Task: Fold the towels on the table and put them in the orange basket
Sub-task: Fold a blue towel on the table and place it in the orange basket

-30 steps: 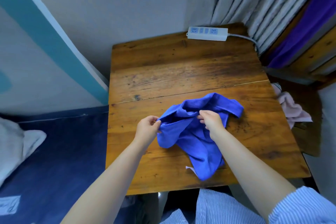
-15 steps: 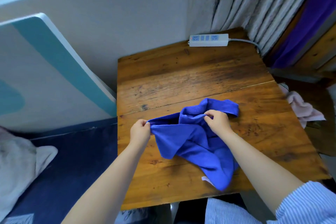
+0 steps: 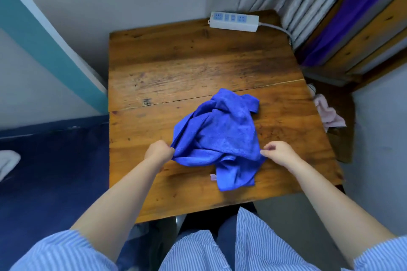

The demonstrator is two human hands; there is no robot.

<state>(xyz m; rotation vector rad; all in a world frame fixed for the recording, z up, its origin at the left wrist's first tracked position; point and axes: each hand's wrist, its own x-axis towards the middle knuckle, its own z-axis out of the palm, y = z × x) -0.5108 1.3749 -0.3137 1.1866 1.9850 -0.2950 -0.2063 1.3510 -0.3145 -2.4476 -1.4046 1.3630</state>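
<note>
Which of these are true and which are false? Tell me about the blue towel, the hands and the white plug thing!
1. The blue towel is folded into a neat square. False: it lies crumpled.
2. The left hand pinches the towel's edge. True.
3. The right hand pinches the towel's other side. True.
4. The power strip lies under the towel. False: it sits at the far edge of the table, apart from the towel.
5. The towel is in an orange basket. False: it is on the table; no basket shows.

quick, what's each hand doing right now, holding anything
Left hand: fingers curled, gripping the left edge of the blue towel.
Right hand: pinching the towel's right edge between thumb and fingers.
</note>
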